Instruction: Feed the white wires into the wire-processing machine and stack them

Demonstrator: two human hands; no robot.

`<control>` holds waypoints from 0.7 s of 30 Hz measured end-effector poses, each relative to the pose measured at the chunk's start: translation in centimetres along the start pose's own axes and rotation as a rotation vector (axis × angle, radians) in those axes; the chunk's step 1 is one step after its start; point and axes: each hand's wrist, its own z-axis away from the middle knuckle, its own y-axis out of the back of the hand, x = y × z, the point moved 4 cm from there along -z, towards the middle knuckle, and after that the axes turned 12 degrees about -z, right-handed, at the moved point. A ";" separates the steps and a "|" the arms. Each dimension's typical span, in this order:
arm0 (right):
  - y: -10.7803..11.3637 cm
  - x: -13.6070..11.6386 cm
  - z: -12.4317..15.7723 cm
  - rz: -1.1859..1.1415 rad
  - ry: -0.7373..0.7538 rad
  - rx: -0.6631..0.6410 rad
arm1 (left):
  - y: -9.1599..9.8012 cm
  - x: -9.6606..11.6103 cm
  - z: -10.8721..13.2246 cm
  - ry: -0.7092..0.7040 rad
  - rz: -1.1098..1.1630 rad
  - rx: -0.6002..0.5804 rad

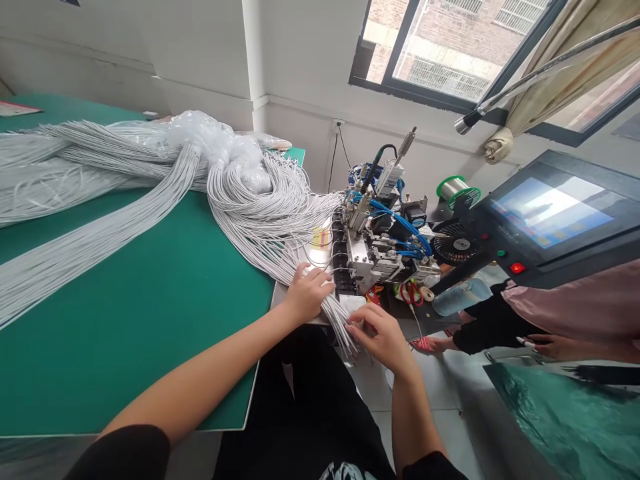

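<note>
A thick bundle of thin white cables (334, 313) runs off the table corner, its loose ends hanging over the edge in front of my body. My left hand (310, 293) lies over the bundle with bent fingers, closed on the cables beside the machine. At the loose ends, my right hand (384, 337) has thumb and forefinger brought together on a cable end; the exact tip is too small to make out. Just beyond both hands stands a bench machine (375, 233) with metal slides, blue air tubes and a row of black holders, into which single cables lead.
Coiled white cables (260, 200) with plastic wrap cover the back of the green table (190, 320). A touchscreen panel (555, 207) juts in at the right, near a solder-like wire spool (457, 190) and a fan (454, 241). Another person (570, 307) is at the right.
</note>
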 end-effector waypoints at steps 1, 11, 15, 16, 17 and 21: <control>-0.2 0.0 -0.2 0.019 0.002 0.006 | 0.0 0.0 0.0 -0.005 0.002 0.012; 0.8 1.3 -2.5 0.032 0.024 0.148 | 0.4 0.2 0.2 -0.080 -0.045 0.094; 1.7 1.5 -3.8 -0.001 0.050 0.234 | 1.0 0.1 0.2 -0.070 -0.076 0.136; 2.0 1.5 -4.0 -0.002 0.056 0.259 | 1.2 0.1 0.3 -0.047 -0.082 0.154; 2.2 1.6 -4.2 0.000 0.062 0.283 | 1.5 0.0 0.3 -0.018 -0.088 0.178; 2.5 2.2 -4.3 0.019 0.053 0.348 | 2.1 0.1 0.2 0.081 -0.110 0.256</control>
